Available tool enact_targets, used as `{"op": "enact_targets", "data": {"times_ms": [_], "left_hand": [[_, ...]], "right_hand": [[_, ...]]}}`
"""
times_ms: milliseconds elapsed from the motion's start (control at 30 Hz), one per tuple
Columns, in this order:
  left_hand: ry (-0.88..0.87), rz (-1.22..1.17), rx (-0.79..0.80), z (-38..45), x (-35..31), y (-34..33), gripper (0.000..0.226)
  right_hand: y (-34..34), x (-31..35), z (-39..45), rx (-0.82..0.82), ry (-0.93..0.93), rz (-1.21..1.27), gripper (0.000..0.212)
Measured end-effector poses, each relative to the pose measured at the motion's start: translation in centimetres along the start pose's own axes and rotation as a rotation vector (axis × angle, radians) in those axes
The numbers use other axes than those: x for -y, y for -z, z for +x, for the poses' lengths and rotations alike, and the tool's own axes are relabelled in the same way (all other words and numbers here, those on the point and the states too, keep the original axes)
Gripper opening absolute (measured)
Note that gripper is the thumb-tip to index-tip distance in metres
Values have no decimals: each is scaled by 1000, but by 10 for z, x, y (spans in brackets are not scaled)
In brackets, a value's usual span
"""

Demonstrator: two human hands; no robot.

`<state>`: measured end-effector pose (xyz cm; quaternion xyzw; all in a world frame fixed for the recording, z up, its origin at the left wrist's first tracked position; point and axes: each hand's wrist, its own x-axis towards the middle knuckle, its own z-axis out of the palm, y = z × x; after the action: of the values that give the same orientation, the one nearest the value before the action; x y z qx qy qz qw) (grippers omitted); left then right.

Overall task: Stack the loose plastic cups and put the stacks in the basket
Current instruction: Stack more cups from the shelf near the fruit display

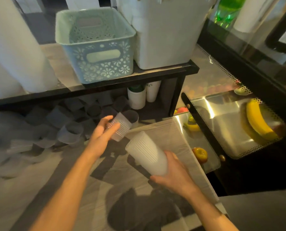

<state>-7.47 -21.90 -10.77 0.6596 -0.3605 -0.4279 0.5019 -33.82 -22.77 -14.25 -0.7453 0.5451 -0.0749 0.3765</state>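
Plastic cups: the right hand (170, 175) grips a stack (146, 154), the left hand (104, 129) holds one cup (120, 129). Hands apart. Next, I think, the cup joins the stack. The basket (95, 47) waits up on the shelf (139, 77).

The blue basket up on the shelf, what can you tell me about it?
The basket is pale blue-green plastic, squarish, with cut-out flower patterns in its walls and an oblong handle slot on each visible side. It stands upright on the black shelf, beside a white bin. No cups show inside, and neither hand touches it.
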Motion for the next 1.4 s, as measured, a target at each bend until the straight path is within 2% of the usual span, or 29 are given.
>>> {"op": "enact_targets", "data": {"times_ms": [67,200,300,433,600,667,767,833,900,967,1067,1167,1233,1333,1400], "left_hand": [[-31,-62,48,-16,3,6,63],[-108,82,64,-42,6,14,65],[-96,85,42,-51,12,25,74],[-67,99,51,-63,14,27,75],[-6,237,228,-71,25,17,105],[23,204,240,-69,24,15,100],[51,122,55,-44,18,-1,70],[7,232,-71,-17,14,-13,61],[-63,454,-151,12,7,-24,58],[-67,702,-152,37,-3,-37,57],[16,1081,-84,70,-7,-56,52],[2,1140,-3,94,6,-69,47],[80,1137,40,105,14,-71,52],[223,1043,96,121,23,-66,71],[254,1014,130,125,21,-65,85]], "right_hand": [[-5,10,-1,2,17,-14,91],[-16,25,-4,24,104,-60,88],[-26,33,-12,26,99,-52,86],[-36,44,-18,6,117,-29,83],[-32,39,-19,24,106,-29,84],[-31,31,-22,30,77,-16,84],[-28,20,-24,-1,47,22,87],[-22,15,-20,-6,15,24,87],[-15,9,-15,-35,-23,19,87],[-6,4,-10,-78,-49,26,87],[2,-5,-5,-124,-77,32,89],[5,-14,-2,-149,-114,17,92],[7,-23,-1,-131,-128,35,92],[14,-36,0,-102,-139,30,93],[20,-42,1,-89,-143,21,92]]}}
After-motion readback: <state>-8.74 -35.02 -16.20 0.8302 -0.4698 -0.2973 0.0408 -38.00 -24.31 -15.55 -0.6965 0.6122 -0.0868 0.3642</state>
